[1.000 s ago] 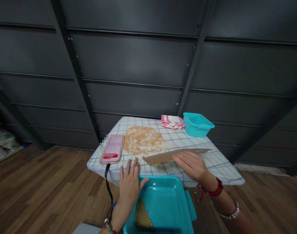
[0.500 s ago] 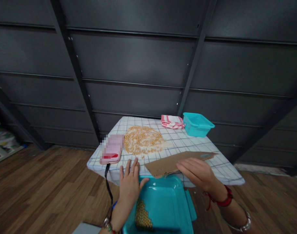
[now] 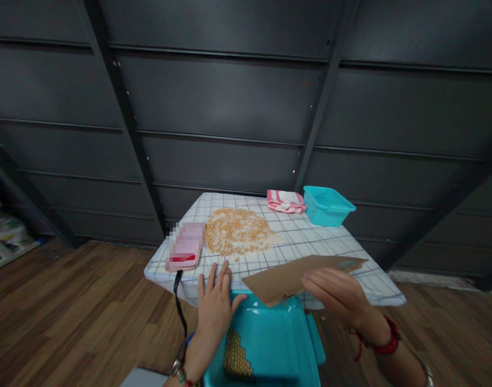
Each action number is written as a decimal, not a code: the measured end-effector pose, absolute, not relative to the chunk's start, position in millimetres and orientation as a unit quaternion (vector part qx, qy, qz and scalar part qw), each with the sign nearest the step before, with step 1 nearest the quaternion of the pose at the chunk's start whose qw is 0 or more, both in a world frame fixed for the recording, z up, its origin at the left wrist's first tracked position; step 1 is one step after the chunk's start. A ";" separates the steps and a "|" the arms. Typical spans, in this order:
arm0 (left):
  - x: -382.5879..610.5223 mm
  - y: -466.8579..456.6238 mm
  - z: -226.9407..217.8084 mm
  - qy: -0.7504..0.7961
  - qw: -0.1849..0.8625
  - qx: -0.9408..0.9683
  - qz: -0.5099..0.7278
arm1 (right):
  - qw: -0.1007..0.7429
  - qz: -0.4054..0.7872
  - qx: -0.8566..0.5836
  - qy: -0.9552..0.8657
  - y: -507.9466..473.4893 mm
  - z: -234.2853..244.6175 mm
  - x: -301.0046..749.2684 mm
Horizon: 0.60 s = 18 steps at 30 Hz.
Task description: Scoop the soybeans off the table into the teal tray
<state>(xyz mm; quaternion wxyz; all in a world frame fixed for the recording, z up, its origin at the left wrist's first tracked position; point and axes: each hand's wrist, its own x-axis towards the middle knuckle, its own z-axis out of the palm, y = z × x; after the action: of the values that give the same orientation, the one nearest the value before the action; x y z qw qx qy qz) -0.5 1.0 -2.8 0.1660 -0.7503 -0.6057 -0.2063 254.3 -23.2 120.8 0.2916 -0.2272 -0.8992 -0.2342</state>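
Right hand (image 3: 338, 293): I have it closed around the card, fingers along its upper side; my thumb is hidden from me
Card (image 3: 278, 279): in that grip, most of it reaching out to the left of my fingers, a shorter end sticking out past them to the right
Card's shift: over the last second I have drawn it back toward me and slightly right, so it lies farther from the grains and its near corner now shows over the tub's far rim; I judge this a stroke toward the tub
Card's length: long axis runs left to right across my grip, right end a little farther from me; the ragged long edge faces the tub
Tub (image 3: 270, 338): below and left of my grip; whether the card touches its rim I cannot tell
Left hand (image 3: 215, 303): left of my grip, spread flat and grasping nothing that I can see, fingertips on the cloth (image 3: 310, 236), thumb over the tub's corner; unmoved
Grains (image 3: 237, 231): beyond and left of my grip, heaped with pale powder, the heap looking unchanged
Pink case (image 3: 187, 242): farthest left of my grip, strapped
Towel (image 3: 286, 202): beyond my grip, beside the box (image 3: 328, 208)
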 end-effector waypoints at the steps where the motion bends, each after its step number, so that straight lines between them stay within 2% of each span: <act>1: -0.6 0.9 -2.3 -0.606 0.166 -0.750 -0.207 | 0.296 -0.230 -0.225 -0.899 -24.4 121.5 254.9; 18: -0.7 0.8 -1.1 -0.605 0.180 -0.750 -0.200 | 0.323 -0.214 -0.248 -0.888 -33.6 128.3 265.6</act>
<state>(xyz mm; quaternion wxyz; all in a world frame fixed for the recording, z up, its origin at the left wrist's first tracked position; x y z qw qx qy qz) -0.7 0.8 -1.1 0.1797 -0.7495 -0.6049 -0.2001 265.6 -33.6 128.3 0.3227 -0.2478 -0.8881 -0.2138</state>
